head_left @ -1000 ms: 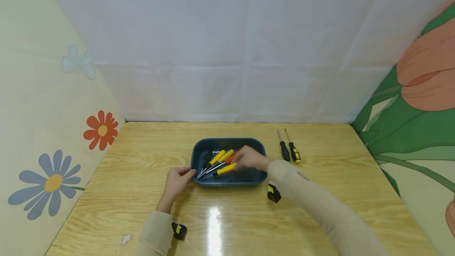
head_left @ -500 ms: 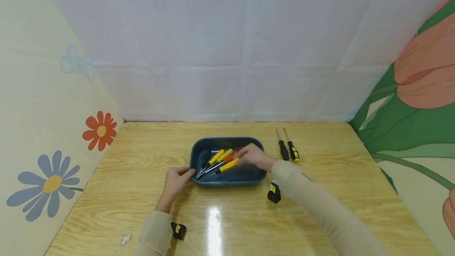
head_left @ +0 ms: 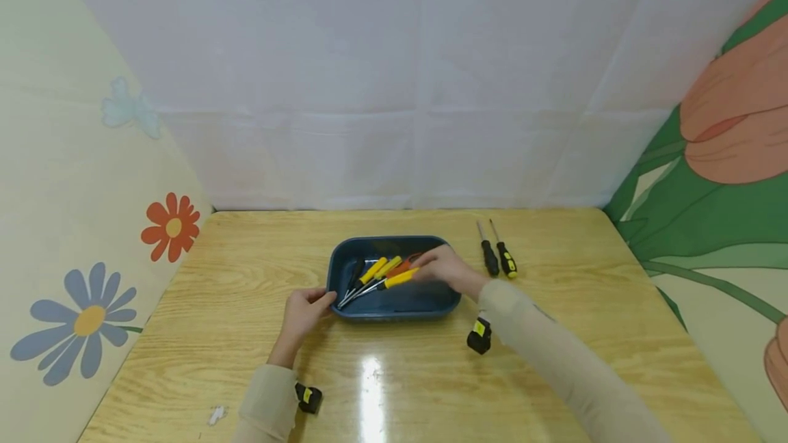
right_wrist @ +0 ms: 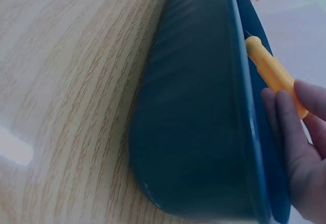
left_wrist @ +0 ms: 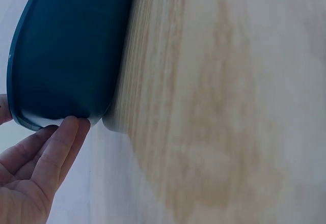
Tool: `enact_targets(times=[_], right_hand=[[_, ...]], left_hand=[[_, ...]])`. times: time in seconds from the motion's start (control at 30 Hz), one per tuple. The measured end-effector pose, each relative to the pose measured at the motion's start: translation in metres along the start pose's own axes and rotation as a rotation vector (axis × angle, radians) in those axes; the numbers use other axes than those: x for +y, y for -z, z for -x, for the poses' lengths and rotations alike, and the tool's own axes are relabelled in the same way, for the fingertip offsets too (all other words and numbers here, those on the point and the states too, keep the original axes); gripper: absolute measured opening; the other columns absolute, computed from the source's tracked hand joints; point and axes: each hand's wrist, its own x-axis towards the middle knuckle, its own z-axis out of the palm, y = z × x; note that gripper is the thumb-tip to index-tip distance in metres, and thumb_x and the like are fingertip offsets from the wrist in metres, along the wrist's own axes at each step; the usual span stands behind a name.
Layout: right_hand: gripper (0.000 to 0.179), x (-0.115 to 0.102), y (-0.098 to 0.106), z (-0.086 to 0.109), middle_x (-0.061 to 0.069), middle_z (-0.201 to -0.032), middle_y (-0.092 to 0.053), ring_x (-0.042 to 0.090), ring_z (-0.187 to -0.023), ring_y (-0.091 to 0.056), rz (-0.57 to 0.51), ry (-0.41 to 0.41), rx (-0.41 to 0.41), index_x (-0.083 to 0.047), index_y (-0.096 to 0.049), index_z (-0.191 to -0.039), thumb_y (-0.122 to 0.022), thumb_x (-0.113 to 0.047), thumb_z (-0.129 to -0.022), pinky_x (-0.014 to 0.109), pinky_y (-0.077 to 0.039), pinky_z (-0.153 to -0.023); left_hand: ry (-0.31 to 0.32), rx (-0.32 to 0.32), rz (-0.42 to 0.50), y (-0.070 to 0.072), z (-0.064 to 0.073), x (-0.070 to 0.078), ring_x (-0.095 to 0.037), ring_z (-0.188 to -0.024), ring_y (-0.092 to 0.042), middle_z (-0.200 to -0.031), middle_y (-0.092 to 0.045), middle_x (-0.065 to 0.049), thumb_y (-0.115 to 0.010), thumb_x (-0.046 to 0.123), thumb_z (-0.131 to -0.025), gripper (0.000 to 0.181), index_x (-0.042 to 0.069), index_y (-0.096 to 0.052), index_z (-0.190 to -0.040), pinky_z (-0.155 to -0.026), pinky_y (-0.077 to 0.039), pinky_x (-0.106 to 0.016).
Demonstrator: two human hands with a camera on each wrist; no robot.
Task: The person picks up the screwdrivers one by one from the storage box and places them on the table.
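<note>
A dark blue plastic bin [head_left: 425, 305] stands at mid-table. My left hand [head_left: 306, 313] holds its left end; in the left wrist view the thumb is at the rim and the fingers lie against the outer wall. Over the bin, my right hand [head_left: 448, 269] pinches the end of a screwdriver's yellow handle [right_wrist: 275, 71], its tip side pointing left. Inside lie other tools: a black-handled one [head_left: 358, 269], two with yellow handles [head_left: 373, 269], and something red-orange [head_left: 400, 266] partly hidden by the right hand.
Two screwdrivers [head_left: 489, 258] lie right of the bin. A black and yellow tape measure [head_left: 479, 338] sits by the right sleeve, and a similar black and yellow object [head_left: 310, 398] by the left sleeve. A small white piece [head_left: 217, 415] lies front left.
My right hand has shifted a little right and up, carrying the yellow-handled screwdriver with it. My left hand keeps its place on the bin's left end.
</note>
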Motion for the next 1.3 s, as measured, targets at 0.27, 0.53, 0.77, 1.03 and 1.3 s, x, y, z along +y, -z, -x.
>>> enact_targets(times=[0.27,0.53,0.77,1.03,1.3], right_hand=[[0.023,-0.001,0.005,0.005,0.015,-0.096,-0.064,0.024,-0.083,-0.063,-0.017,-0.044,0.059,0.007,-0.065,-0.101,-0.066,0.000,-0.079,0.046,-0.049,-0.084],[0.029,-0.004,0.014,0.014,0.019,-0.103,-0.062,0.025,-0.087,-0.063,-0.070,-0.050,0.078,0.009,-0.063,-0.105,-0.069,-0.001,-0.078,0.046,-0.047,-0.087],[0.027,-0.009,0.024,0.021,0.016,-0.102,-0.062,0.021,-0.088,-0.062,-0.044,-0.064,0.106,0.004,-0.065,-0.104,-0.069,-0.006,-0.079,0.042,-0.048,-0.087],[0.032,-0.001,0.037,0.023,0.017,-0.103,-0.061,0.016,-0.083,-0.063,-0.162,-0.040,0.203,0.012,-0.059,-0.109,-0.065,0.003,-0.079,0.043,-0.045,-0.091],[0.037,0.007,0.049,0.026,0.008,-0.092,-0.065,0.013,-0.079,-0.064,-0.279,-0.023,0.252,0.018,-0.052,-0.113,-0.064,0.007,-0.079,0.039,-0.046,-0.090]], left_hand=[[0.006,-0.005,0.000,0.001,-0.001,-0.001,-0.021,-0.075,-0.065,-0.094,-0.064,-0.024,-0.061,0.006,-0.084,0.026,-0.013,-0.063,-0.102,-0.066,-0.056,-0.031],[0.007,-0.001,0.011,0.002,-0.002,-0.001,-0.023,-0.076,-0.066,-0.094,-0.064,-0.025,-0.061,0.006,-0.084,0.027,-0.014,-0.062,-0.103,-0.065,-0.055,-0.029],[0.003,0.006,0.017,0.003,-0.002,-0.003,-0.024,-0.075,-0.066,-0.093,-0.064,-0.025,-0.061,0.006,-0.084,0.027,-0.014,-0.062,-0.103,-0.066,-0.056,-0.031],[0.005,0.013,0.012,0.003,0.000,-0.002,-0.019,-0.072,-0.065,-0.092,-0.065,-0.024,-0.061,0.006,-0.084,0.028,-0.015,-0.061,-0.103,-0.067,-0.055,-0.034],[-0.005,0.005,0.014,0.003,0.001,-0.001,-0.020,-0.072,-0.066,-0.092,-0.064,-0.025,-0.061,0.006,-0.085,0.028,-0.015,-0.061,-0.103,-0.067,-0.055,-0.034]])
